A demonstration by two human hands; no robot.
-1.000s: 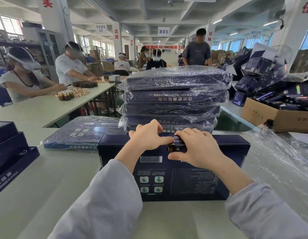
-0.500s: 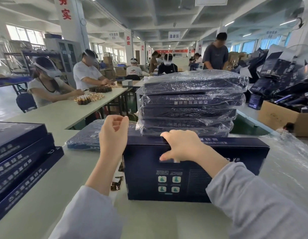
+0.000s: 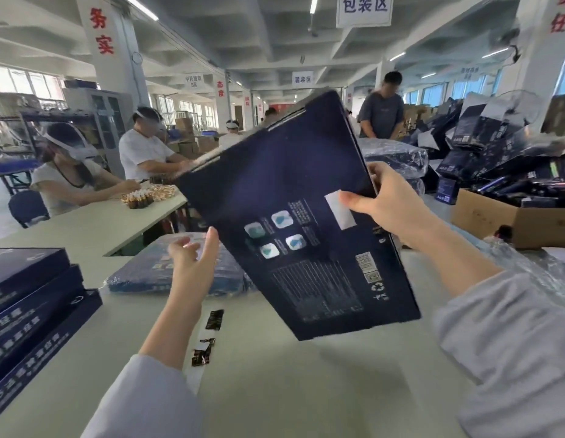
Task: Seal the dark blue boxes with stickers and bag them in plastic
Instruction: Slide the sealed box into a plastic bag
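A large dark blue box (image 3: pixel 294 197) is tilted up in the air over the table, its printed underside facing me. My right hand (image 3: pixel 388 203) grips its right edge, thumb across the face near a white label. My left hand (image 3: pixel 195 257) is open beside the box's lower left edge, fingertips close to it; I cannot tell if they touch. A strip of dark stickers (image 3: pixel 208 336) lies on the table (image 3: pixel 275 374) below. Behind the left hand lies a bagged box (image 3: pixel 142 273).
Several unbagged dark blue boxes (image 3: pixel 31 305) are stacked at the left. Bagged boxes (image 3: pixel 395 159) stand behind the lifted one. Loose plastic (image 3: pixel 534 263) lies at the right, beside a cardboard carton (image 3: pixel 496 216) of dark items. People work at a table (image 3: pixel 85 222) to the left.
The box stood on the table on its edge; my right hand has lifted and tilted it up. My left hand came off the top and dropped to the box's lower left.
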